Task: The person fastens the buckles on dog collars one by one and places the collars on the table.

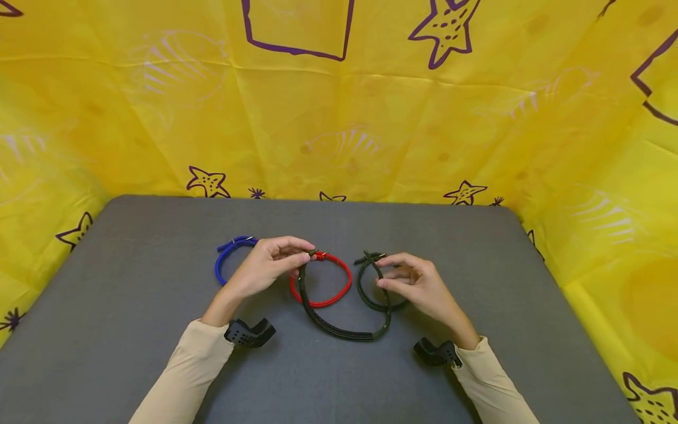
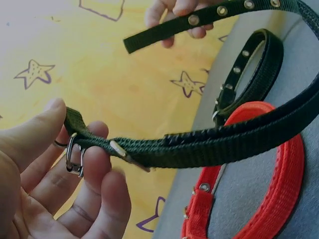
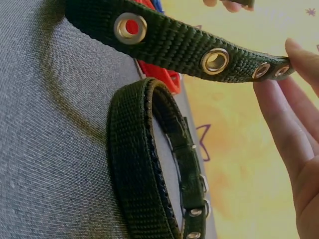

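Both hands hold an unbuckled dark green webbing collar that sags in a U between them above the table. My left hand pinches its buckle end; the metal buckle shows between thumb and fingers in the left wrist view. Toward the other end, my right hand pinches the strap with thumb and fingers, near the metal eyelets. Behind the held strap lies a red collar, closed in a loop. A second green collar, also looped, sits below the right hand.
A blue collar lies on the table left of the red one, partly hidden by the left hand. The grey table is bordered at the back and sides by a yellow printed cloth.
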Demonstrator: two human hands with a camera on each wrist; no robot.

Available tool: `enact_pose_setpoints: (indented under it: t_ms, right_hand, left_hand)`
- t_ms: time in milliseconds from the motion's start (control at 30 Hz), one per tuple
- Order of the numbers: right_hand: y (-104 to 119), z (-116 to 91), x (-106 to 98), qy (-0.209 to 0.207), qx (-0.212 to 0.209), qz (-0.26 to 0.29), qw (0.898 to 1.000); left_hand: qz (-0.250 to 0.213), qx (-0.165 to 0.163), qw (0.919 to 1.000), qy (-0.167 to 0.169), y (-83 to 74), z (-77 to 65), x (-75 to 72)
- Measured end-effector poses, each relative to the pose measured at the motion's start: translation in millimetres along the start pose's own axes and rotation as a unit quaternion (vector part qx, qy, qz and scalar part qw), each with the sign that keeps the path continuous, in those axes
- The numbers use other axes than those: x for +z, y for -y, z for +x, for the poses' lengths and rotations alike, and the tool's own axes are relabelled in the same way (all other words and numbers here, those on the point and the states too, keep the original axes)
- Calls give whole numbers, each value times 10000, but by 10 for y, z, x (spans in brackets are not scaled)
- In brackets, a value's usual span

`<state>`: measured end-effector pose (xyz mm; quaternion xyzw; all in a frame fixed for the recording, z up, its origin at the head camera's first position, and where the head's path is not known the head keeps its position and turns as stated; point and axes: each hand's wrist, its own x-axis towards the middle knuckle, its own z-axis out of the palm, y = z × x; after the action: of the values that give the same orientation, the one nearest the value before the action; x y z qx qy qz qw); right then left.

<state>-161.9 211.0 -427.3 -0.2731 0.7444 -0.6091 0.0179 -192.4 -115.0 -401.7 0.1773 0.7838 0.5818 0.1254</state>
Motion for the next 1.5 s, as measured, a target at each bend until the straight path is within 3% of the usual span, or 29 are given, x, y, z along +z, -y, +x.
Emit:
enact_pose_setpoints:
  t_ms: [133,233,467,700,900,1067,1500]
  right_hand:
    - [29,0,18,-69,302,-196,9993]
    - [44,2,36,-82,305,-237,9992]
    - [34,7,80,-148,-198,-250,9994]
    - [78,8,118,-373,-474,-465,9971]
    - [113,4,174,-282,-763,-895,9927]
    - [115,16,196,-273,-936,-995,9902]
    - [126,44,261,-96,-1579,-1361,9780]
  left_hand:
    - [-57,89,9999,-83,-1,3,58]
    - [-140,169,9996,-176,9,10,109]
    - [-702,297,9971,-58,-10,13,190]
    - [-933,160,9955,33,-46,-6,207]
    - [-1038,480,9932,231,-56,-5,258]
    - [-1202,469,9914,217,-72,-14,283]
    - [-244,193,9983,496,-192,-71,426]
